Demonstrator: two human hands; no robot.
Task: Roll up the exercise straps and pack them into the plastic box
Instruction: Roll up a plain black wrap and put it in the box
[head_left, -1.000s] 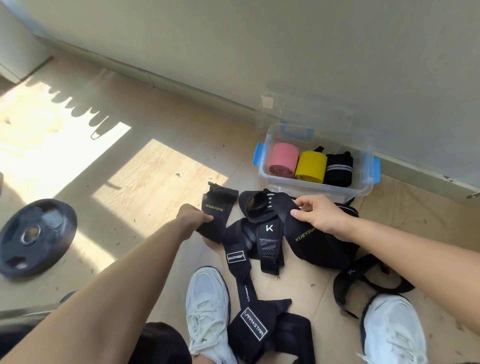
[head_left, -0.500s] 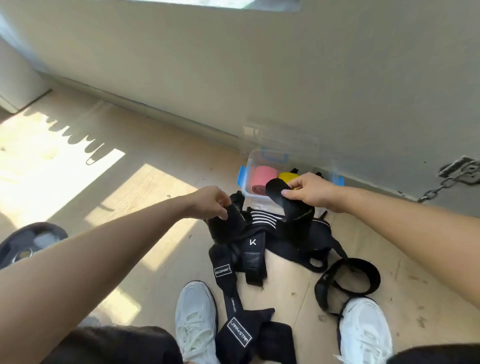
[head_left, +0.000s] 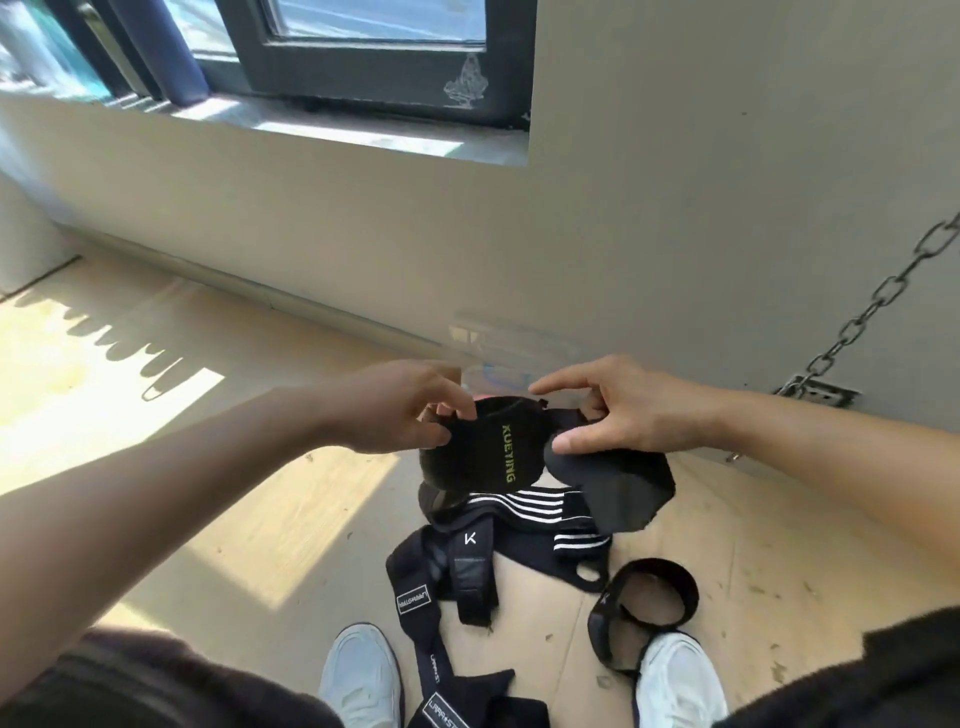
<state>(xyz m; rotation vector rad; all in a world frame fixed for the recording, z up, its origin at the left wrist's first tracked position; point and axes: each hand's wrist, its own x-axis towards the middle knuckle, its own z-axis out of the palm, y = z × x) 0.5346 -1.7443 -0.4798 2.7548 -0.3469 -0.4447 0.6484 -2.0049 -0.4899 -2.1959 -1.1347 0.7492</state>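
Note:
I hold a black strap with yellow XUEYING lettering (head_left: 488, 452) up above the floor between both hands. My left hand (head_left: 402, 410) pinches its left edge. My right hand (head_left: 608, 410) pinches the strap's right part, whose free end hangs down to the right. Behind my hands, the clear plastic box (head_left: 511, 345) stands against the wall, mostly hidden. On the floor below lie a black strap with white stripes (head_left: 524, 506), a black K strap (head_left: 470, 566) and a black LARASTAR strap (head_left: 415, 603).
A black loop band (head_left: 644, 603) lies on the floor by my right white shoe (head_left: 678, 680); my left shoe (head_left: 361, 675) sits beside the LARASTAR strap. A metal chain (head_left: 872, 306) hangs along the wall at the right. A window is above.
Both hands have lifted the XUEYING strap off the pile and brought it together in front of the box. The view has tilted up, hiding the rolled bands in the box.

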